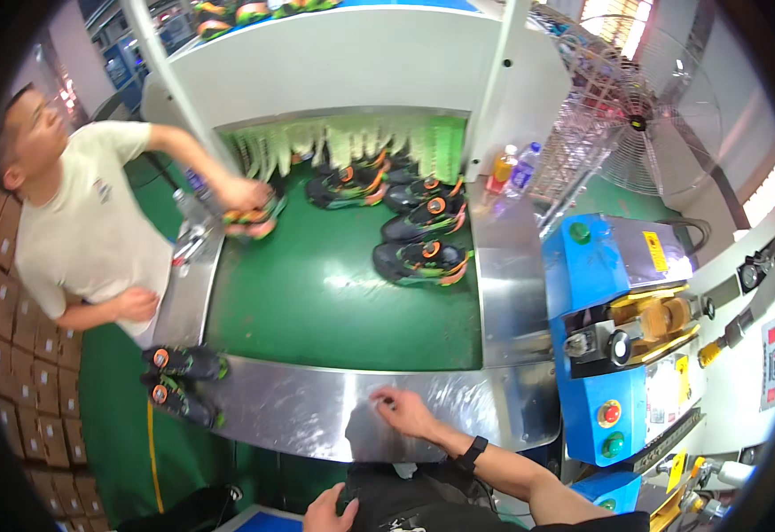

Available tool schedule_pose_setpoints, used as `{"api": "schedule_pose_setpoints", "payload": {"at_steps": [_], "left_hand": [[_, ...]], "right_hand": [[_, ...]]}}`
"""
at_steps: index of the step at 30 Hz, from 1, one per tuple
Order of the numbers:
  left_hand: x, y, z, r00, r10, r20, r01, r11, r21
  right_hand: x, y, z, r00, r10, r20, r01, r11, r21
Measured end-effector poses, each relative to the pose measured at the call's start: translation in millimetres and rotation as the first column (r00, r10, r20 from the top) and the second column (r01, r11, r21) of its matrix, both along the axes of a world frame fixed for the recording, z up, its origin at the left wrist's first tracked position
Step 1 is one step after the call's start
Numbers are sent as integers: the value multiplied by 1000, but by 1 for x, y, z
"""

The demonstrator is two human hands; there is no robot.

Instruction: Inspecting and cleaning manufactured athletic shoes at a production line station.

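My right hand [403, 412], with a dark band at its wrist, is over the steel ledge [299, 399] in front of me. Its fingers are curled toward the thumb around a small dark spot that I cannot make out. Lower down, beside my dark clothing, my left hand [330, 512] has thumb and fingers apart and holds nothing visible. Beyond the ledge, several black sports shoes with orange and green trim, such as the nearest shoe [418, 262], rest on the green conveyor belt [334, 319]. A pair of similar black shoes [179, 399] lies on the ledge's left end.
At the left a co-worker [95, 213] grips a shoe [254, 222] by the belt. Pale strips [343, 137] hang over the tunnel mouth. Right are two bottles [516, 168], a blue machine [587, 266] with buttons and a wire-caged fan [640, 124]. Cartons [37, 372] are stacked far left.
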State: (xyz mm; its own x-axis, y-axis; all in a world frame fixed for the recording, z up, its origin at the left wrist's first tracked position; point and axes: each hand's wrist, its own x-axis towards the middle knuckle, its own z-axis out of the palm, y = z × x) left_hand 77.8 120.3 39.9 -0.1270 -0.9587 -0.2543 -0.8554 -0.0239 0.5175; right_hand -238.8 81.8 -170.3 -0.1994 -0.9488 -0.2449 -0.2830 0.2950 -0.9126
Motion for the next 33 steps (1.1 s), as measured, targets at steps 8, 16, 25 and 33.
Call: {"api": "schedule_pose_setpoints", "payload": {"at_steps": [8,16,25,33], "left_hand": [[-136,-166,-311,770,-610,-188,543,781,-310],[-189,-239,-338,881,-455,-127,371,832,-412],[-181,-262,-316,899,-432,-71,391,866,-313],[-178,-242,-338,883,-464,-72,405,830,-383]], "right_hand": [[-219,-110,-1,535,-279,-797,299,946,-130],[-348,-223,9,213,390,-896,21,915,403],[-283,-231,28,190,544,-817,-312,823,475],[-200,-147,-28,559,359,-748,52,885,463]]}}
